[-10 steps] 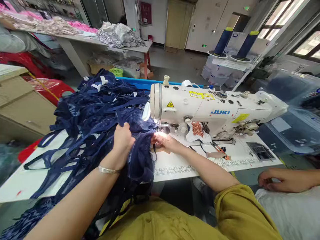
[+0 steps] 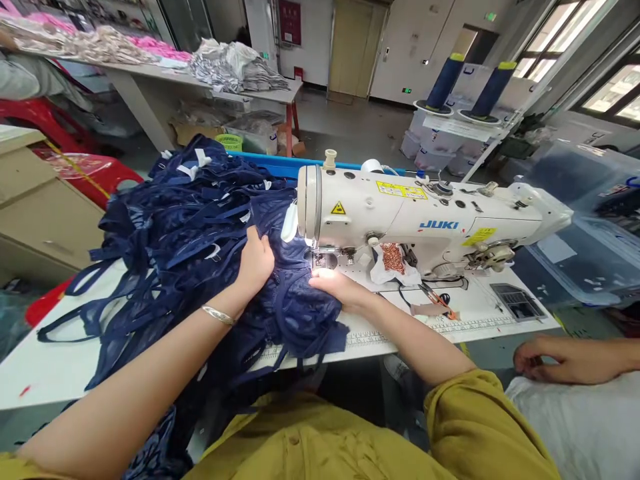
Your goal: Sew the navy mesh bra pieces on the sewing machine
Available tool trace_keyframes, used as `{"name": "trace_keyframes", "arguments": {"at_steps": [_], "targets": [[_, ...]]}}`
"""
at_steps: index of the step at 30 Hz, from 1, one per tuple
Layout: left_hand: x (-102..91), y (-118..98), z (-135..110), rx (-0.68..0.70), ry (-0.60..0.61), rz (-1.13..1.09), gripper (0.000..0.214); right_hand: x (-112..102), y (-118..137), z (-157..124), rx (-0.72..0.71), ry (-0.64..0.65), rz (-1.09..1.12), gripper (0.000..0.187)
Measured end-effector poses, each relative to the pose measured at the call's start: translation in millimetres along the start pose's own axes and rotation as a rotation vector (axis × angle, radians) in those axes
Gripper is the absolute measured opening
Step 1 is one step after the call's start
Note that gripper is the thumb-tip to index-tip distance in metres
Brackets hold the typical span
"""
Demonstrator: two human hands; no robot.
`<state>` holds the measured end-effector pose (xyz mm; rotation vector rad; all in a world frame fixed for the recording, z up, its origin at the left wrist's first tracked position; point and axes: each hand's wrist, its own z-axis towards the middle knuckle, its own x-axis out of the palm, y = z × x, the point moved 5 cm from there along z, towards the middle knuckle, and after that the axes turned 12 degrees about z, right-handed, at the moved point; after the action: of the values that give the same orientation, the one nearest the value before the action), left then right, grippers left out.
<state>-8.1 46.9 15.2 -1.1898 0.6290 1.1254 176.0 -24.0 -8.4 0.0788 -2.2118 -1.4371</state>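
A navy bra (image 2: 305, 303) lies spread at the needle end of a white JUKI sewing machine (image 2: 400, 207), its cup hanging toward the table's front edge. My left hand (image 2: 255, 261) is closed on the bra's left part, thumb on top. With thumb uppermost, my right hand (image 2: 333, 287) grips the fabric's edge just in front of the lit needle area; its other fingers are hidden under the cloth. Left of my left hand, a big heap of navy bras (image 2: 180, 213) with white tags covers the table. I cannot tell whether the presser foot touches the fabric.
On the white table (image 2: 370, 337) a printed ruler runs along the front. Orange-handled scissors (image 2: 445, 307) and a pouch of copper-coloured bits (image 2: 393, 259) lie by the machine. Another person's hand (image 2: 537, 360) rests at the right. Thread cones (image 2: 445, 83) stand behind.
The bra has been spread flatter, its cup now opened out to the right over the table edge. My left hand has shifted slightly right and up; my right hand stays near the needle.
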Motion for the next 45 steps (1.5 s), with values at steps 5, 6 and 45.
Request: {"name": "trace_keyframes", "arguments": {"at_steps": [5,6,45], "targets": [[-7.2,-22,16,0.034,0.177,0.352,0.041,-13,18,-3,-0.125,-0.136,-0.676,0.043],[-5.4,-27,18,0.060,0.178,0.413,0.043,-14,19,-4,-0.134,-0.160,-0.800,0.050],[45.2,-35,-34,0.914,0.259,0.325,0.050,-57,29,25,-0.157,-0.443,-1.343,0.034]]}}
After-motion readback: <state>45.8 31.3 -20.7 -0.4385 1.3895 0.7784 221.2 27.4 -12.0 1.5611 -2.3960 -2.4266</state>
